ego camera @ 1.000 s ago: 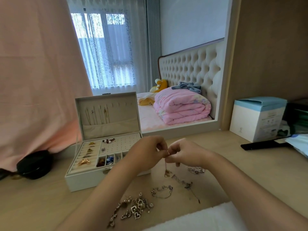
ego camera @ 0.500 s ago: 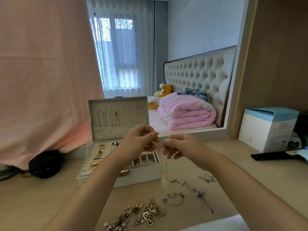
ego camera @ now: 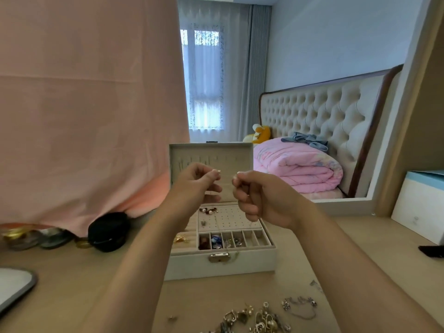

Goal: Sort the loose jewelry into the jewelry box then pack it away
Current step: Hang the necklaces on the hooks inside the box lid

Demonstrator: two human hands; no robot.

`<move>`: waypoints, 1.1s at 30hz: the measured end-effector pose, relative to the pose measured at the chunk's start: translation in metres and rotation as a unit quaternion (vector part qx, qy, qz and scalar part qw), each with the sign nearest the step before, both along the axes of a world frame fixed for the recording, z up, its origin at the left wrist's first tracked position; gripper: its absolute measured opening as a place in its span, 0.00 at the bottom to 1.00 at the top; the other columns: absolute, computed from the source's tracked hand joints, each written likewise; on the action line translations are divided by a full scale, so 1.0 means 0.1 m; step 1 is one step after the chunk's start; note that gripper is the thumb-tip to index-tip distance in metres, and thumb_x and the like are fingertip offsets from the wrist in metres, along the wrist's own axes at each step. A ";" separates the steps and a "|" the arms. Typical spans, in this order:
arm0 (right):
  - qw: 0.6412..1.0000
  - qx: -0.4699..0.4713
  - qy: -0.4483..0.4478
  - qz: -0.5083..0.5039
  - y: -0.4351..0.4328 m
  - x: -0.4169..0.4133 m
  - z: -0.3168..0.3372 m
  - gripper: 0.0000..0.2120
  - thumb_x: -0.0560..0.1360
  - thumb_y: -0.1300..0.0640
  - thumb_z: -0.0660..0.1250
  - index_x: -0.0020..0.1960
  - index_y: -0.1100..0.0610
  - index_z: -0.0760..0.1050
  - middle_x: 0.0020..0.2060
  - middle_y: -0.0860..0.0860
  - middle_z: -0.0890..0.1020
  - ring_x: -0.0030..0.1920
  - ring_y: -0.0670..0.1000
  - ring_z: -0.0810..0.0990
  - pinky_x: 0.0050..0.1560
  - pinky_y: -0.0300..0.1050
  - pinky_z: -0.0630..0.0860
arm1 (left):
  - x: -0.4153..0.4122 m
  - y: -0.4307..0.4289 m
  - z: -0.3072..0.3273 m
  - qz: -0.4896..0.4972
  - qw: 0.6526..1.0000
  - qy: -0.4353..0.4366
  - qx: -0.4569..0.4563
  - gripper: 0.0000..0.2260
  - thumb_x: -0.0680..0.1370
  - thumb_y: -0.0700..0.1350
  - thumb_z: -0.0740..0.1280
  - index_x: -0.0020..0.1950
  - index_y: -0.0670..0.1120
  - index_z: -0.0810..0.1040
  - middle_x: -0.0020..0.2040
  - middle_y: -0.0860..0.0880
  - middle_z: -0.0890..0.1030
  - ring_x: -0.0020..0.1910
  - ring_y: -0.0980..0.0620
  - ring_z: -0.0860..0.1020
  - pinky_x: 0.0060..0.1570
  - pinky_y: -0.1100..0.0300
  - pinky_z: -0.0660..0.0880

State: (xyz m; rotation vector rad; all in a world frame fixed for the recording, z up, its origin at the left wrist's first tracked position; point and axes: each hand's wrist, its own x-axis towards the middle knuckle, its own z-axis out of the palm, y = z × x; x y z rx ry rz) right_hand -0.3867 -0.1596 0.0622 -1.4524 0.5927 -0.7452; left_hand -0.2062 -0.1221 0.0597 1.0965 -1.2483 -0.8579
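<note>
Loose jewelry [ego camera: 259,318] lies nearest you on the desk, with the open jewelry box [ego camera: 221,265] beyond it. Above its tray, your left hand [ego camera: 197,186] and right hand [ego camera: 259,198] each pinch one end of a fine necklace [ego camera: 218,171], its chain hanging below. The lid's hook row [ego camera: 225,159] sits directly behind your fingertips.

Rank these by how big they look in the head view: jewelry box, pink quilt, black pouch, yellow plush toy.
1. jewelry box
2. pink quilt
3. black pouch
4. yellow plush toy
The quilt and toy are farther off, so true sizes differ.
</note>
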 end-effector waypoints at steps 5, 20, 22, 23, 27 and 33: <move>0.996 0.028 -0.046 0.070 -0.13 0.03 -0.08 0.10 0.76 0.50 0.63 0.41 0.55 0.73 0.31 0.52 0.70 0.28 0.52 0.69 0.32 0.46 0.70 | 0.33 -0.10 -0.10 0.091 0.993 -0.073 -0.016 0.03 0.82 0.41 0.66 0.53 0.43 0.76 0.48 0.46 0.84 0.42 0.50 0.83 0.44 0.56 0.83; 0.984 0.039 -0.066 -0.160 -0.39 0.07 -0.26 0.08 0.81 0.56 0.58 0.47 0.55 0.74 0.30 0.49 0.72 0.25 0.47 0.65 0.26 0.41 0.63 | 0.51 -0.22 -0.43 0.101 0.907 -0.407 0.038 0.07 0.82 0.43 0.63 0.53 0.53 0.80 0.46 0.55 0.79 0.43 0.57 0.77 0.43 0.62 0.75; 0.975 0.016 -0.064 -0.211 -0.40 0.10 -0.24 0.08 0.81 0.56 0.57 0.47 0.56 0.73 0.29 0.49 0.71 0.25 0.47 0.64 0.25 0.41 0.60 | 0.41 -0.22 -0.43 0.083 0.907 -0.411 0.030 0.06 0.82 0.44 0.65 0.52 0.53 0.80 0.48 0.56 0.79 0.45 0.60 0.77 0.45 0.63 0.74; 0.971 0.002 -0.067 -0.227 -0.39 0.11 -0.22 0.09 0.82 0.56 0.57 0.46 0.56 0.73 0.29 0.49 0.72 0.24 0.48 0.64 0.25 0.41 0.59 | 0.34 -0.23 -0.44 0.071 0.908 -0.412 0.023 0.05 0.81 0.44 0.66 0.52 0.53 0.80 0.49 0.56 0.80 0.46 0.60 0.77 0.47 0.63 0.75; 0.965 -0.099 -0.023 -0.240 -0.31 0.13 -0.16 0.10 0.82 0.57 0.58 0.47 0.57 0.76 0.28 0.51 0.73 0.24 0.50 0.66 0.26 0.41 0.62 | 0.04 -0.21 -0.50 0.034 0.901 -0.432 0.020 0.04 0.80 0.47 0.67 0.52 0.54 0.80 0.48 0.58 0.80 0.46 0.59 0.77 0.51 0.58 0.77; 0.951 -0.225 0.130 -0.167 -0.23 0.16 -0.10 0.12 0.84 0.58 0.58 0.47 0.56 0.79 0.25 0.51 0.72 0.24 0.46 0.68 0.28 0.43 0.73 | 0.04 -0.26 -0.57 0.050 0.888 -0.456 0.029 0.05 0.78 0.46 0.69 0.53 0.53 0.82 0.49 0.56 0.81 0.51 0.55 0.78 0.57 0.50 0.77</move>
